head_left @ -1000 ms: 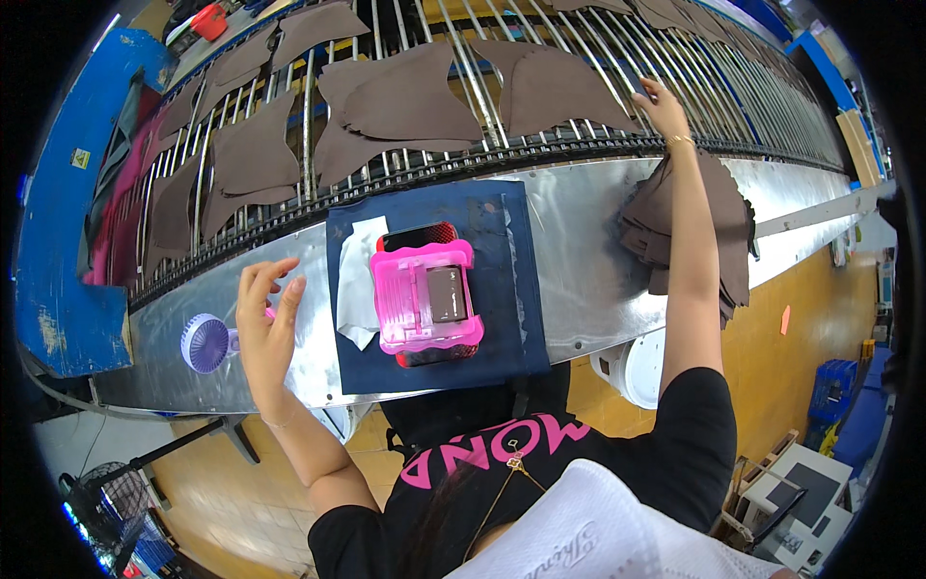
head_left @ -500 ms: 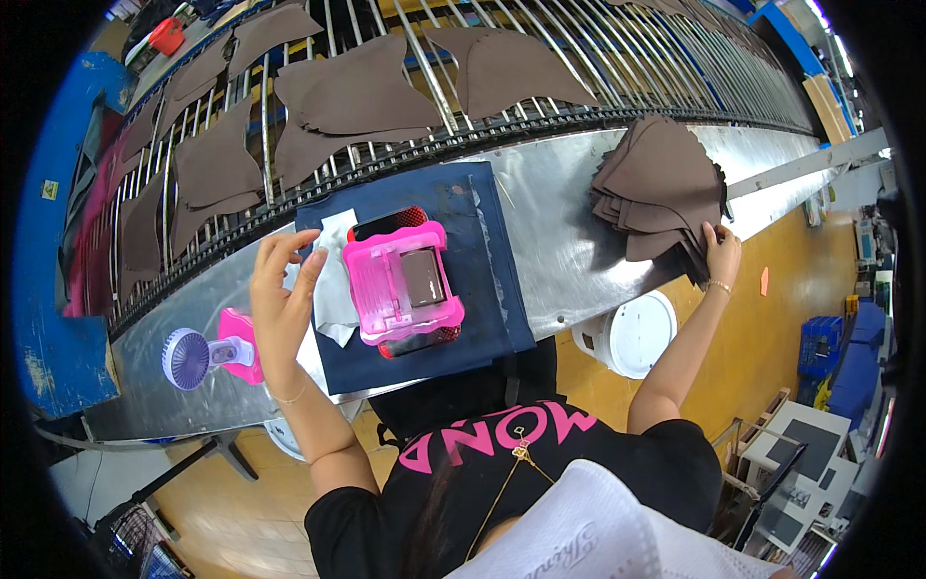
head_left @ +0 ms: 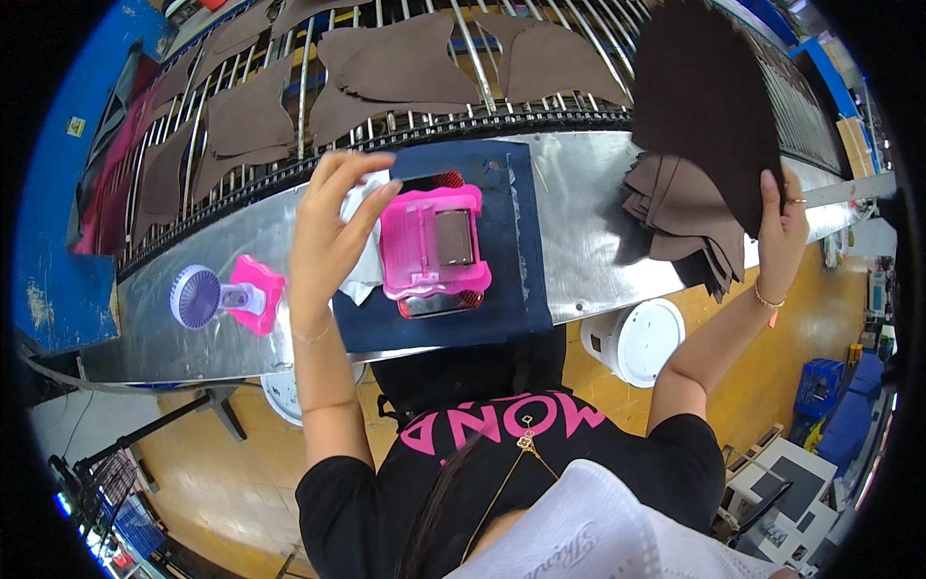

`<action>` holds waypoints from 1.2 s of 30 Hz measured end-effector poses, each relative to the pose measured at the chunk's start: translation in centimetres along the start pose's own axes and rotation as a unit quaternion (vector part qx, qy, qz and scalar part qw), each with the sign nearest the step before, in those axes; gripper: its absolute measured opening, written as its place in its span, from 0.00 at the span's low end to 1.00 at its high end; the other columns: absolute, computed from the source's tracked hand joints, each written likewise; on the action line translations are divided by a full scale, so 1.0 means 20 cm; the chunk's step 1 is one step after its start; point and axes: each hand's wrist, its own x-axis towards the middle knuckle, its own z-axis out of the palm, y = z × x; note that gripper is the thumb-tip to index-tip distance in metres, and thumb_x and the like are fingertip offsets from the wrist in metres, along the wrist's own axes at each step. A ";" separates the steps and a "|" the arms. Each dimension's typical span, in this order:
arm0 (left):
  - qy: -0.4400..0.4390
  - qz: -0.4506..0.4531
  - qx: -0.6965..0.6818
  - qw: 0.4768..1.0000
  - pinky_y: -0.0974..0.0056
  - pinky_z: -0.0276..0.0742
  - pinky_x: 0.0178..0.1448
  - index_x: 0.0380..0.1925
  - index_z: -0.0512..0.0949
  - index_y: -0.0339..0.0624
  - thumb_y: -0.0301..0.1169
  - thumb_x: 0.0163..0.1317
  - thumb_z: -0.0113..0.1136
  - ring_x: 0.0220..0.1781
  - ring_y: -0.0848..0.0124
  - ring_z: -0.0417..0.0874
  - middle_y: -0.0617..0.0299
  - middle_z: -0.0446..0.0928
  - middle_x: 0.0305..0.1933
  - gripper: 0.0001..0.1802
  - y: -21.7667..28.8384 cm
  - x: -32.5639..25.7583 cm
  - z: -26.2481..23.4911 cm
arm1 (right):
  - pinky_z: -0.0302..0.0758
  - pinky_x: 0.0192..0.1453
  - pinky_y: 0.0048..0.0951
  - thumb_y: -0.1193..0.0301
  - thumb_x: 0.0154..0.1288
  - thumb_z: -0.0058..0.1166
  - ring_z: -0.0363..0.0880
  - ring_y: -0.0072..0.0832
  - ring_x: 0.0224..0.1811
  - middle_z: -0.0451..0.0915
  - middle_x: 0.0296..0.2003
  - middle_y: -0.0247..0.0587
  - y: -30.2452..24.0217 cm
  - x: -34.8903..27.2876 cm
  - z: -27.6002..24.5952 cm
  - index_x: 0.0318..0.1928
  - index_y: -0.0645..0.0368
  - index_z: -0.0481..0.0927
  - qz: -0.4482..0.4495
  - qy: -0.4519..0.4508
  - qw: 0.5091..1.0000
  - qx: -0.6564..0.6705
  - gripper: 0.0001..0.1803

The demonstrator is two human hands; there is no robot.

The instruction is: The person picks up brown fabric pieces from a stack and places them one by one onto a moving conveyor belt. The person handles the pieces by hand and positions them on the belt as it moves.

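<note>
My right hand (head_left: 783, 227) pinches the lower edge of a dark brown cut fabric piece (head_left: 704, 106), which is lifted above a fanned stack of similar brown pieces (head_left: 680, 207) on the metal table. My left hand (head_left: 333, 227) is raised over the table with thumb and fingers apart, holding nothing. Just right of it stands a pink tape dispenser (head_left: 410, 241) with a brown roll (head_left: 455, 237) in it, resting on a dark blue cloth (head_left: 516, 261). A white cloth (head_left: 365, 265) lies partly behind my left hand.
Beyond the table edge runs a rack of metal rods (head_left: 487, 63) carrying several brown pieces (head_left: 395, 58). A small purple fan (head_left: 196, 296) on a pink base stands at the left. White buckets (head_left: 648, 338) sit below the table's near edge. A pale bar (head_left: 854, 190) juts in from the right.
My right hand has lifted one brown piece up off the stack. My left hand has moved up and slightly right, still open. The whole view has shifted a little.
</note>
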 end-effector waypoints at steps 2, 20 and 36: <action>0.015 0.018 -0.073 0.997 0.65 0.72 0.52 0.51 0.76 0.40 0.29 0.57 0.65 0.48 0.66 0.77 0.56 0.74 0.46 0.21 -0.03 0.05 0.07 | 0.70 0.46 0.18 0.65 0.67 0.56 0.76 0.17 0.39 0.82 0.39 0.38 -0.18 0.01 0.05 0.50 0.64 0.77 -0.001 0.002 0.972 0.235 0.17; 0.289 -0.076 -0.090 0.950 0.76 0.68 0.24 0.40 0.79 0.35 0.27 0.60 0.64 0.21 0.78 0.77 0.60 0.79 0.23 0.10 -0.14 -0.27 -0.62 | 0.69 0.22 0.29 0.64 0.57 0.65 0.74 0.38 0.17 0.74 0.18 0.45 -0.95 -0.44 0.81 0.45 0.60 0.76 -0.174 -0.252 0.854 0.420 0.19; 0.012 -0.161 -0.076 0.984 0.72 0.67 0.25 0.32 0.83 0.36 0.25 0.55 0.65 0.20 0.78 0.74 0.65 0.74 0.20 0.05 -0.20 -0.19 -0.22 | 0.74 0.28 0.29 0.73 0.53 0.66 0.81 0.36 0.24 0.81 0.25 0.47 -0.44 -0.58 0.56 0.34 0.60 0.83 -0.142 -0.266 0.922 0.244 0.08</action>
